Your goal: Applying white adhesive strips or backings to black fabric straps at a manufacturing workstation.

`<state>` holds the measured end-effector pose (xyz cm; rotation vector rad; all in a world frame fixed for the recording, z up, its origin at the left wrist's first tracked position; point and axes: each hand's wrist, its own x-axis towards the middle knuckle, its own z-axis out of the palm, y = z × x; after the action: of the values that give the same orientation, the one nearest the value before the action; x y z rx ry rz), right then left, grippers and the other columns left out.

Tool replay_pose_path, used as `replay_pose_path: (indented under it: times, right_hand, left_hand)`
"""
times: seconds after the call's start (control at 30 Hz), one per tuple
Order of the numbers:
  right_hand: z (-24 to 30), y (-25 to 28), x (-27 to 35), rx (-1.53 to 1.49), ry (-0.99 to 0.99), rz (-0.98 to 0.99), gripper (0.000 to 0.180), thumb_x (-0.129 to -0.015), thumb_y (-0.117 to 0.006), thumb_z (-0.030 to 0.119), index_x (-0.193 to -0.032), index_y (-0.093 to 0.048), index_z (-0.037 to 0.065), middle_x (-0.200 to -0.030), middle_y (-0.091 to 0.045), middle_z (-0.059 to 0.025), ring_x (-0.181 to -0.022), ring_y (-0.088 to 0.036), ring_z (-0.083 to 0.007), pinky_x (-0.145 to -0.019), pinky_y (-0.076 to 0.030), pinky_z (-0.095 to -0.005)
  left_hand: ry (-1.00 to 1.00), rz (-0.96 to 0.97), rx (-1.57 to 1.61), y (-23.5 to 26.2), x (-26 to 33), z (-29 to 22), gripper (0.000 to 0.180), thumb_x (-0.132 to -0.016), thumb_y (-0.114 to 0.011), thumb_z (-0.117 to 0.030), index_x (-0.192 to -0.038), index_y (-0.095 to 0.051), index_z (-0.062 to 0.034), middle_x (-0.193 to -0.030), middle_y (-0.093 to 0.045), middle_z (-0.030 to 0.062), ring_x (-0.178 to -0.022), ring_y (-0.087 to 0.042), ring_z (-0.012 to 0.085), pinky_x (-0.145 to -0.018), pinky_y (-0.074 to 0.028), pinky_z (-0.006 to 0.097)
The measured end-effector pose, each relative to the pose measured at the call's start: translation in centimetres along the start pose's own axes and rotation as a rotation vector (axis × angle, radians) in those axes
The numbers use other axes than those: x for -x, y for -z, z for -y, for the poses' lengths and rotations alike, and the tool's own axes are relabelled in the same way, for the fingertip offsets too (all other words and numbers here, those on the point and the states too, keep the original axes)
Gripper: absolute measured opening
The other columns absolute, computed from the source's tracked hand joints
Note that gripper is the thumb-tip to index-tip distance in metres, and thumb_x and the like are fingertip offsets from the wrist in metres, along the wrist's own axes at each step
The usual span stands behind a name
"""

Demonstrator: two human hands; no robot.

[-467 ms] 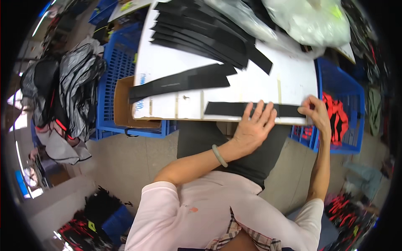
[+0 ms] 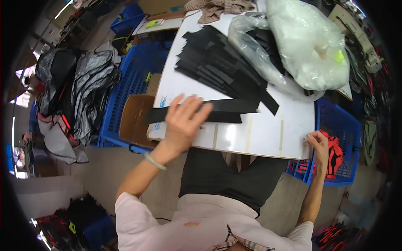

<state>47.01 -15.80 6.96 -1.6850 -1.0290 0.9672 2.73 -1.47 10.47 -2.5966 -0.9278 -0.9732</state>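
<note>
On the white tabletop (image 2: 268, 138), two overlapping black fabric strips (image 2: 228, 105) lie toward the left, with their left ends near the table's edge. My left hand (image 2: 184, 123) rests over these strips, fingers stretched out and slightly blurred. By the table's right front corner is my right hand (image 2: 320, 144), thumb and fingertips drawn together; whatever they may pinch is too small to make out. Farther back, a fanned pile of black strips (image 2: 217, 62) covers the middle of the table.
A clear plastic bag (image 2: 307, 46) with pale contents stands at the back right. Blue crates flank the table: the left crate (image 2: 113, 100) is beside an open cardboard box (image 2: 136, 117), and the right crate (image 2: 335, 108) holds red and black pieces (image 2: 333, 154). Checked cloth (image 2: 220, 9) lies at the far edge.
The strip at the table's front edge is gone from there. My left hand has moved left onto the left strips. My right hand stays near the right corner. The view has shifted, showing more of the table's far end.
</note>
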Motion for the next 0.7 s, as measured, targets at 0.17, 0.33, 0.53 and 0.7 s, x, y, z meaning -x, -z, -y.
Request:
replay_pose_path:
  times: [0.17,0.33,0.53,0.7]
  right_hand:
    - [5.9,-9.5,-4.0,0.143,0.228,0.135,0.014,-0.082,-0.07,0.012,-0.089,-0.066,0.001,-0.076,-0.062,-0.0019,-0.075,-0.058,-0.0089,-0.068,-0.047,-0.0236]
    - [9.6,-22.1,-11.4,0.644,0.911,-0.145,0.028,-0.077,-0.074,0.017,-0.101,-0.066,0.005,-0.093,-0.061,-0.0092,-0.088,-0.06,-0.0248,-0.077,-0.046,-0.0336]
    - [9.3,-27.2,-13.8,0.688,0.859,-0.182,0.021,-0.068,-0.074,0.007,-0.083,-0.059,0.007,-0.083,-0.055,-0.0088,-0.084,-0.055,-0.0269,-0.074,-0.04,-0.037]
    - [12.0,-23.7,-5.0,0.568,1.155,-0.193,0.02,-0.061,-0.068,-0.002,-0.075,-0.056,0.005,-0.074,-0.05,-0.0087,-0.069,-0.052,-0.0268,-0.059,-0.039,-0.0352]
  left_hand:
    - [0.186,0.219,0.266,-3.1,6.3,3.7,0.031,-0.08,-0.067,-0.006,-0.111,-0.063,-0.0081,-0.123,-0.058,0.0157,-0.115,-0.055,0.0328,-0.102,-0.035,0.049]
    - [0.132,0.197,0.309,-3.7,5.7,3.6,0.036,-0.078,-0.072,-0.017,-0.111,-0.062,-0.0091,-0.122,-0.055,0.0153,-0.112,-0.053,0.0312,-0.097,-0.036,0.047]
    - [0.104,0.192,0.228,-3.1,5.7,2.8,0.044,-0.078,-0.074,-0.02,-0.118,-0.059,-0.0085,-0.124,-0.054,0.0163,-0.119,-0.051,0.0327,-0.102,-0.035,0.05]
    - [0.765,-0.091,1.143,-1.6,0.1,-1.7,0.042,-0.087,-0.067,-0.013,-0.123,-0.051,0.004,-0.125,-0.058,0.0178,-0.116,-0.056,0.03,-0.099,-0.042,0.037]
